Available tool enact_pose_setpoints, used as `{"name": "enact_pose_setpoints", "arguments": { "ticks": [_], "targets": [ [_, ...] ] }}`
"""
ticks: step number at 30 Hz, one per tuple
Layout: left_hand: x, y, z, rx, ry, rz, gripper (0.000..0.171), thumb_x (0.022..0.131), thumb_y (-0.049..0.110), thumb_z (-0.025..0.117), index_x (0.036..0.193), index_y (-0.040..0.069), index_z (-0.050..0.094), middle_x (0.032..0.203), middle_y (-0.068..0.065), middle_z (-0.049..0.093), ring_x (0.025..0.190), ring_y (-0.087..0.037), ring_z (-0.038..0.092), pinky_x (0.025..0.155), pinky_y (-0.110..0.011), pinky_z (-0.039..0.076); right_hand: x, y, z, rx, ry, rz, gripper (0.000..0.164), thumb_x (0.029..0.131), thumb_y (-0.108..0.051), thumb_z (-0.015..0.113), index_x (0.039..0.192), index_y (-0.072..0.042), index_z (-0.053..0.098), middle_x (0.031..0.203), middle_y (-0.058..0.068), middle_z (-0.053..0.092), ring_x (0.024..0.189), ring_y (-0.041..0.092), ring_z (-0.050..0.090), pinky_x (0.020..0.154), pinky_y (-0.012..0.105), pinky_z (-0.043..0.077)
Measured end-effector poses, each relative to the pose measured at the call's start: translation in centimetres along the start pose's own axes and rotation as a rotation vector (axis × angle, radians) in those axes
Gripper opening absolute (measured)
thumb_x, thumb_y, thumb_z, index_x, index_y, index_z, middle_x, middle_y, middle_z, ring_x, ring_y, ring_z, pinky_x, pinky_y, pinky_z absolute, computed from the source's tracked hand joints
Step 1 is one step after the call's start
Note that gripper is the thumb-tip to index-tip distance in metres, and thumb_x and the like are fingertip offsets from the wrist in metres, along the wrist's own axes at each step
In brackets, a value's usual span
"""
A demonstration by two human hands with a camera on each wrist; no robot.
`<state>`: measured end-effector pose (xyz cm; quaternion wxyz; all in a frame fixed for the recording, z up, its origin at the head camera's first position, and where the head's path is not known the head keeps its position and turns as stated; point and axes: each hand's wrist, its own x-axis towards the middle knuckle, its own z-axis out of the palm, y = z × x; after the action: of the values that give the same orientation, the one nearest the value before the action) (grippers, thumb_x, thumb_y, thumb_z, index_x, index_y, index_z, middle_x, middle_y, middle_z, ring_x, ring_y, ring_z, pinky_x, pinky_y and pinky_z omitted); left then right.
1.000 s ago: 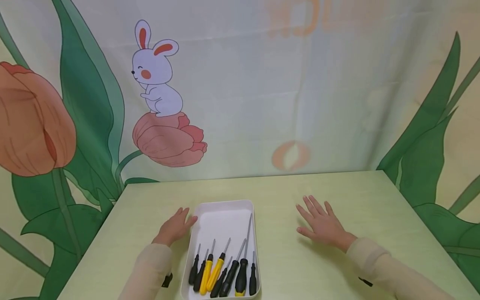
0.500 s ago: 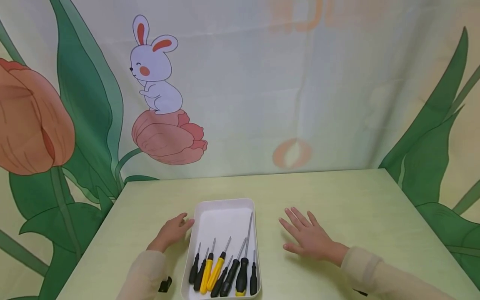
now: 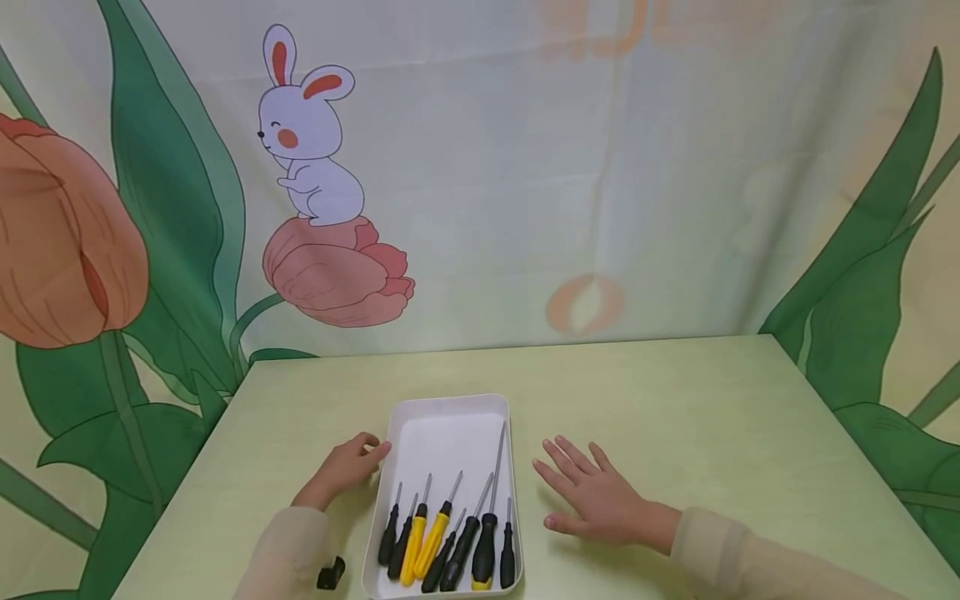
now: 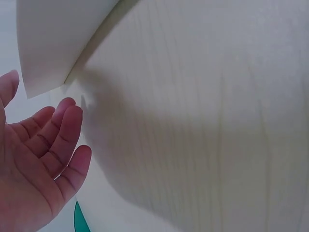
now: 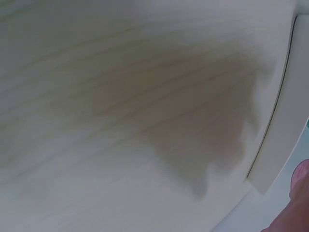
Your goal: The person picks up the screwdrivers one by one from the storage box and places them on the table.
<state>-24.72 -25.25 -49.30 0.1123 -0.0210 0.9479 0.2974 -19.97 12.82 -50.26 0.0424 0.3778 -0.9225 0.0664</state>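
Note:
A white rectangular tray (image 3: 438, 429) lies on the table, holding several screwdrivers side by side with their tips pointing away. Two have yellow handles, such as this yellow screwdriver (image 3: 429, 546); the others are mostly black, among them a long-shafted black screwdriver (image 3: 484, 546). My left hand (image 3: 343, 468) is at the tray's left rim, fingers loosely bent and holding nothing; whether the thumb touches the rim I cannot tell. In the left wrist view the tray wall (image 4: 58, 38) is beside the fingers. To the right of the tray, my right hand (image 3: 600, 500) is spread palm down above the table.
The pale green table (image 3: 675, 392) ends at a cloth backdrop (image 3: 480, 183) printed with tulips and a rabbit. A small black object (image 3: 331, 573) shows beside the left sleeve. Table surface extends on both sides of the tray.
My right hand has moved left and nearer to me, toward the tray. The left hand has shifted slightly nearer, its fingers bending more. The screwdrivers keep their places in the tray.

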Motion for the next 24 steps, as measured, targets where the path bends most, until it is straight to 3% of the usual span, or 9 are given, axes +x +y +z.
{"name": "enact_pose_setpoints", "arguments": {
  "ticks": [5, 14, 24],
  "targets": [
    [-0.6, 0.6, -0.1, -0.027, -0.056, -0.068, 0.047, 0.087, 0.048, 0.044, 0.104, 0.004, 0.050, 0.080, -0.008, 0.056, 0.071, -0.017, 0.048, 0.065, -0.029, 0.040, 0.0, -1.0, 0.2, 0.035, 0.013, -0.026, 0.070, 0.085, -0.058, 0.038, 0.139, -0.016, 0.026, 0.146, 0.011, 0.018, 0.135, 0.029, 0.013, 0.099, 0.059, 0.017],
    [-1.1, 0.6, 0.0, -0.090, -0.107, -0.105, 0.039, 0.087, 0.042, 0.050, 0.096, 0.004, 0.051, 0.074, -0.006, 0.053, 0.068, -0.017, 0.048, 0.061, -0.026, 0.038, 0.0, -2.2, 0.2, 0.086, -0.003, -0.039, 0.068, 0.086, -0.055, 0.039, 0.139, -0.014, 0.027, 0.146, 0.010, 0.019, 0.134, 0.030, 0.016, 0.099, 0.059, 0.018],
    [-1.4, 0.5, 0.2, -0.159, -0.173, -0.147, 0.042, 0.083, 0.045, 0.054, 0.097, 0.005, 0.051, 0.075, -0.005, 0.049, 0.068, -0.016, 0.047, 0.060, -0.025, 0.039, 0.2, -3.4, 0.3, 0.157, -0.020, -0.036, 0.061, 0.089, -0.049, 0.040, 0.136, -0.011, 0.032, 0.144, 0.013, 0.024, 0.133, 0.031, 0.019, 0.099, 0.059, 0.019]
  ]
}}
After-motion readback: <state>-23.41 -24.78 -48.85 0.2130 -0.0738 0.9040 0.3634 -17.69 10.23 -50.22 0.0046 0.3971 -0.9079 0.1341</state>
